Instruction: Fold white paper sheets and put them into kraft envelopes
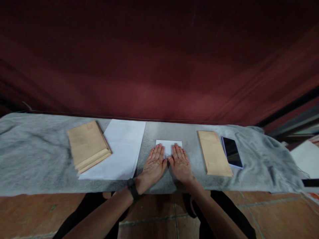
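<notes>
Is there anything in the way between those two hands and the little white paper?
Nothing visible: the fingers of the left hand and the right hand lie flat on the small white paper. The large white sheets sit apart to the left, the narrow brown envelopes apart to the right.

Over my link I'm seeing a phone (232, 152) lying dark-screened on the right, its lilac edge showing. Grey cloth (37, 149) is spreading beneath it and wrinkling off to the left. A dark red surface (159, 83) is filling the far side; reddish floor tiles (269, 212) are showing near.
</notes>
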### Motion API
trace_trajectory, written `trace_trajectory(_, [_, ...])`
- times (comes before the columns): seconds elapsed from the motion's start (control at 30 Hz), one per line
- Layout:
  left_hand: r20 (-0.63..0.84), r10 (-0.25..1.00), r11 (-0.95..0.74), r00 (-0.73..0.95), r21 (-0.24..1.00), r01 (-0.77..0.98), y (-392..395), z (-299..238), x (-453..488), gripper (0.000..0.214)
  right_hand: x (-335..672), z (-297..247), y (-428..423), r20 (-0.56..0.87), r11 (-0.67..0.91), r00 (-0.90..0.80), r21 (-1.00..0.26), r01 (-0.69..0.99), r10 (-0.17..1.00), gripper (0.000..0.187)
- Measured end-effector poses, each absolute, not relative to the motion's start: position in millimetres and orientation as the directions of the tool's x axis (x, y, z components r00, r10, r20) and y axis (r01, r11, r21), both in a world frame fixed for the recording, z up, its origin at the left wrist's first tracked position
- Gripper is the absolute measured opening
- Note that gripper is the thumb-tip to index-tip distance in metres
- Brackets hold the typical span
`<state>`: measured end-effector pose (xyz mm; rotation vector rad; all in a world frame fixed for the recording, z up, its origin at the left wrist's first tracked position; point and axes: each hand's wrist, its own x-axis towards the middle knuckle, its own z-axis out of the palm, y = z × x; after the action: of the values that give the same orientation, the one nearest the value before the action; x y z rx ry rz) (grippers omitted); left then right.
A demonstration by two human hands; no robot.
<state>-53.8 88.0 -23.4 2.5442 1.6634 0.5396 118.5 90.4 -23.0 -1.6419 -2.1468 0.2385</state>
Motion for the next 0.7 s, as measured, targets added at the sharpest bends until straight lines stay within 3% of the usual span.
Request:
trace_trajectory(0.33, [0.208,0.946,-0.269,0.247,0.082,0.960,94,-18,-60,0.062,129,-38,93,0.327,0.224,-0.155,-0.186,0.957,0.932,0.061])
trace_trajectory(0.7, [0.181,0.956,-0.241,0.231,0.036,0.970,94,-13,-63,0.059,139,-38,91,0.312,0.185,-0.142,-0.115,0.976,0.940,0.061])
